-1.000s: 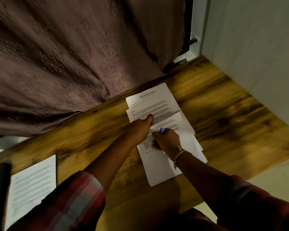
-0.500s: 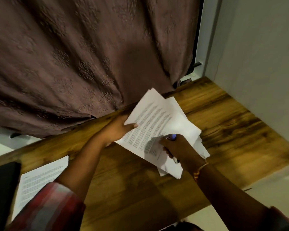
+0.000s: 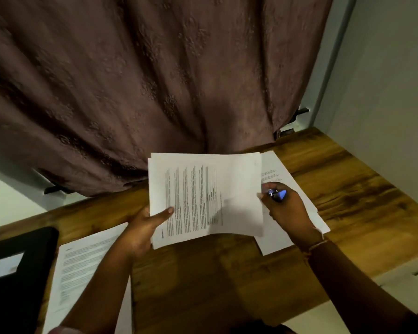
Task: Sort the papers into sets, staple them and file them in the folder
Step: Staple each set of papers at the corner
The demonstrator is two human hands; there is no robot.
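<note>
— Holding what, in your left hand [image 3: 145,227]?
— A set of printed sheets [image 3: 203,196], raised off the worktop [image 3: 227,273]; my thumb pinches it from above, fingers hidden beneath.
— And the right hand [image 3: 285,210]?
— It's curled round a blue stapler [image 3: 278,195], fingertips touching the sheets' right edge.
— The other papers?
— A pile [image 3: 275,168] lies on the worktop under my right hand; one page [image 3: 82,266] lies at the left, just beside the black folder [image 3: 17,297].

Brown embossed curtain [image 3: 155,80] hanging just beyond my left hand [image 3: 143,227], wooden tabletop [image 3: 227,273] under it, pale grey wall [image 3: 384,80] past my right hand [image 3: 286,210], dim warm light
</note>
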